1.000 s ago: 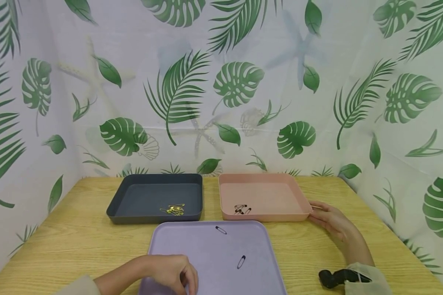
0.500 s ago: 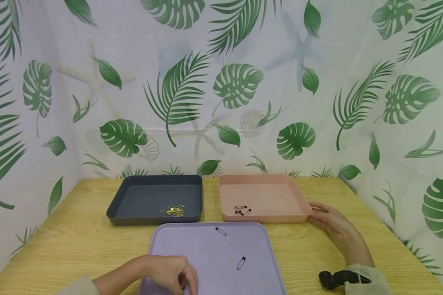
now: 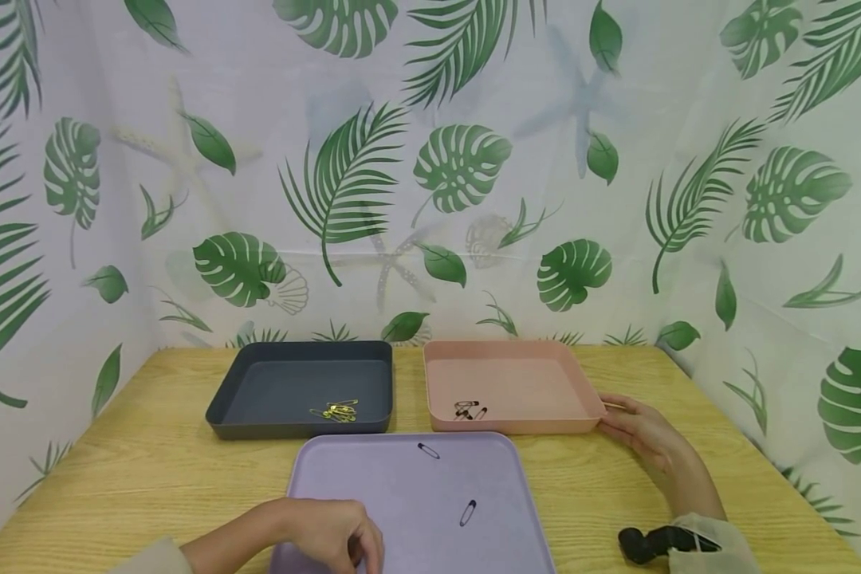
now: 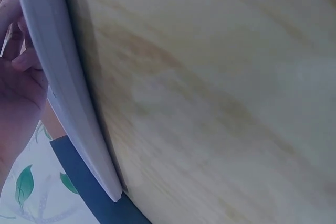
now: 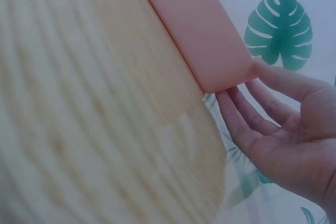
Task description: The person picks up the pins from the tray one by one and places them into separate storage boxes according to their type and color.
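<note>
My left hand [image 3: 330, 530] bends down over the near left part of the purple tray [image 3: 409, 494]. Its fingertips drop below the head view, and the tray's raised edge covers part of the fingers in the left wrist view, so any held thing is hidden. Two black safety pins lie apart on this tray, a far safety pin [image 3: 428, 451] and a nearer safety pin [image 3: 468, 513]. With fairly straight fingers, my right hand [image 3: 649, 434] touches the near right corner of the pink tray [image 5: 205, 35]. Several black safety pins [image 3: 466, 412] lie inside that tray.
A dark blue tray [image 3: 258, 429] stands at the back left, with several gold safety pins [image 3: 340, 411] near its front right corner. All three trays rest on a wooden table [image 3: 136, 462]. A leaf-print cloth [image 3: 373, 175] hangs behind and at both sides.
</note>
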`<state>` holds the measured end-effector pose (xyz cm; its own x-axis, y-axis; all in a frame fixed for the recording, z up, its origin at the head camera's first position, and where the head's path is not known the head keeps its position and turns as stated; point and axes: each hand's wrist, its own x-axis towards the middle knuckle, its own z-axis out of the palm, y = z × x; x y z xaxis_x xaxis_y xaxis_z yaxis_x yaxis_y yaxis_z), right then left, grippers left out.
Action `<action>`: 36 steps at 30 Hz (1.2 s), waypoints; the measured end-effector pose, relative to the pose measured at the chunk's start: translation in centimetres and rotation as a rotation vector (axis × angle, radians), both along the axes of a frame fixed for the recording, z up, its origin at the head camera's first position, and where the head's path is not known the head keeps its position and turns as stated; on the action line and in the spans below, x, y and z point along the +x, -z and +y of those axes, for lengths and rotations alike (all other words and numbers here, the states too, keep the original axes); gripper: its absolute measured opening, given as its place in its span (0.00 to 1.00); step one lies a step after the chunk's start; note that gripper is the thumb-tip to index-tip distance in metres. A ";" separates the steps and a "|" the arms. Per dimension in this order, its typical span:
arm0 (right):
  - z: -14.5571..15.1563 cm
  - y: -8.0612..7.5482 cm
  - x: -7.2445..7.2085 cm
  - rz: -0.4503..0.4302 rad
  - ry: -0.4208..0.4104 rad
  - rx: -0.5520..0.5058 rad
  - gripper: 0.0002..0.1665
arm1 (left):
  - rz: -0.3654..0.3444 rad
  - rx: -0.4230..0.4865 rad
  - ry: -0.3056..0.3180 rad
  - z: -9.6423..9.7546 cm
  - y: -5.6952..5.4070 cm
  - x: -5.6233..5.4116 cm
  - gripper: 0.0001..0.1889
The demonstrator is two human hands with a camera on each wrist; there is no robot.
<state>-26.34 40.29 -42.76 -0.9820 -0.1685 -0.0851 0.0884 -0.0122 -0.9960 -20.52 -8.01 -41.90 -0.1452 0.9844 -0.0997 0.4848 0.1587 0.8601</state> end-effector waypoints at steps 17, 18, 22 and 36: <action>0.3 0.4 0.0 0.033 -0.040 -0.032 0.32 | -0.053 0.003 -0.084 -0.9 0.0 -1.7 0.07; 0.6 0.8 -0.3 0.055 -0.078 -0.065 0.30 | -0.047 0.001 -0.088 -0.9 0.0 -1.7 0.07; 0.7 0.9 -0.3 0.066 -0.091 -0.084 0.28 | -0.024 -0.008 -0.099 -0.9 0.0 -1.6 0.07; 0.0 0.1 0.0 -0.004 -0.004 -0.022 0.31 | -0.029 0.002 -0.121 -0.8 0.2 -1.3 0.06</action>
<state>-26.36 40.31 -42.84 -0.9811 -0.1738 -0.0852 0.0924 -0.0337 -0.9952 -21.83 -8.78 -42.06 -0.2601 0.9600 -0.1039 0.4373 0.2131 0.8737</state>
